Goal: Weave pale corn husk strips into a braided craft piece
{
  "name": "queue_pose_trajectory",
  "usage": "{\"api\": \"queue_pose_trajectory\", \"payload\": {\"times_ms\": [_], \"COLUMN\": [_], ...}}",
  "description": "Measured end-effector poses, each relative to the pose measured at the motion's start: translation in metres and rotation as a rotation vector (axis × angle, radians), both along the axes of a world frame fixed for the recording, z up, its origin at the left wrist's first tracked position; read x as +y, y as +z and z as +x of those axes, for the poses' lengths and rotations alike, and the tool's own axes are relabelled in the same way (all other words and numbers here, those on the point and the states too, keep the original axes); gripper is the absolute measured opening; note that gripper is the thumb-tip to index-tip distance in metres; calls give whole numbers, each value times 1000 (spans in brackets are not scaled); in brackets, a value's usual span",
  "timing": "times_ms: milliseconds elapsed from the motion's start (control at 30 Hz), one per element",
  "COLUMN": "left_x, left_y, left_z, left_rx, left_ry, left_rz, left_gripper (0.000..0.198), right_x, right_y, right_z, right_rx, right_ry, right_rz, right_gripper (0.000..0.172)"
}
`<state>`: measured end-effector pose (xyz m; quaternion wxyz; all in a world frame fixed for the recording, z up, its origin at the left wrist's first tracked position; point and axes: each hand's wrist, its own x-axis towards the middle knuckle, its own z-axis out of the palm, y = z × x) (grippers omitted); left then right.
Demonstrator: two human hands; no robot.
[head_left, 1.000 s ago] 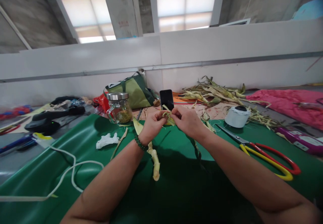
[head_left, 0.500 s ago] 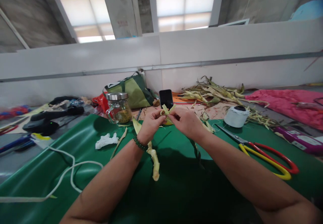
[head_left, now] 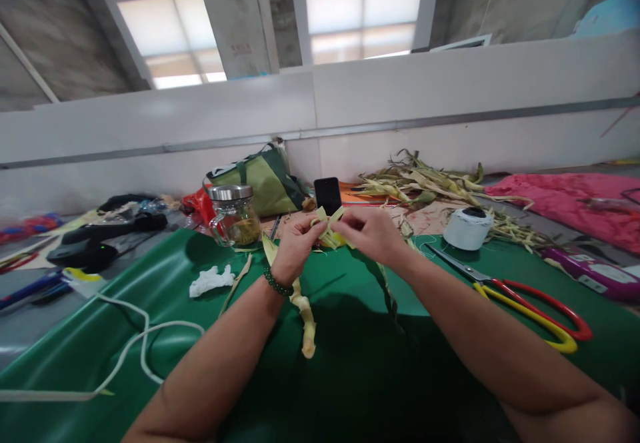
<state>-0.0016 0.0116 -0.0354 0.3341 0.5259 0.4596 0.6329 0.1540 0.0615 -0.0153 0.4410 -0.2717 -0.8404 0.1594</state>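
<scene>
Pale green-yellow strips of plant leaf (head_left: 327, 235) are folded together between my two hands, over the green mat (head_left: 345, 336). My left hand (head_left: 299, 243), with a green bead bracelet at the wrist, pinches the folded strips between thumb and fingers. On the other side my right hand (head_left: 373, 233) has its fingers closed at the strips' right end. A long darker leaf end (head_left: 389, 296) hangs down below the right hand. Under the left wrist lies a knobbly pale stalk (head_left: 307, 326), its upper end hidden by the hand.
Scissors (head_left: 505, 290) with red and yellow handles lie right, beside a white thread spool (head_left: 467, 230). A glass mug (head_left: 235, 216), crumpled tissue (head_left: 211, 280) and white cord (head_left: 145, 336) are left. Behind stand a phone (head_left: 328, 195), a green bag (head_left: 267, 180) and dried leaves (head_left: 420, 180).
The right hand has turned and shifted slightly right, and more of the strips shows below the fingers. The left hand keeps its pinch almost in place.
</scene>
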Motion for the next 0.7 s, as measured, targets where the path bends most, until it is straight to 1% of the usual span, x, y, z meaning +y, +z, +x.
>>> {"api": "queue_pose_trajectory", "payload": {"times_ms": [33,67,100,200,267,300,433,500,567,600,633,667,700], "left_x": [0,-1,-2,-5,-6,-7,-10,-11,-11,-11,-10,-9,-8], "left_y": [1,2,3,7,9,10,14,16,16,15,14,13,11], "left_z": [-1,-1,-2,-3,-5,-5,-4,-3,-3,-3,-3,-3,-3], "left_rx": [-20,-35,-39,-14,9,26,134,182,204,212,218,225,236], "left_ry": [-10,-28,-53,-143,-185,-192,-200,-225,-244,-247,-247,-245,-241], "left_rz": [-5,-16,-27,-36,-38,-40,-70,-91,-98,-95,-93,-92,-92], "left_gripper": [29,30,31,32,30,30,28,28,28,28,27,27,27], "right_x": [4,9,14,25,31,32,37,37,37,37,35,33,29], "right_y": [3,6,8,9,7,7,10,13,14,14,13,12,10], "right_z": [4,8,11,16,18,19,27,30,29,27,25,22,19], "right_rx": [76,107,92,-72,-113,-90,99,194,255,262,261,261,260], "right_ry": [6,59,144,441,576,612,658,675,667,638,585,511,426], "right_rz": [-32,-71,-136,-338,-459,-510,-660,-719,-731,-703,-641,-541,-404], "right_gripper": [19,12,7,28,32,32,25,29,34,34,33,31,28]}}
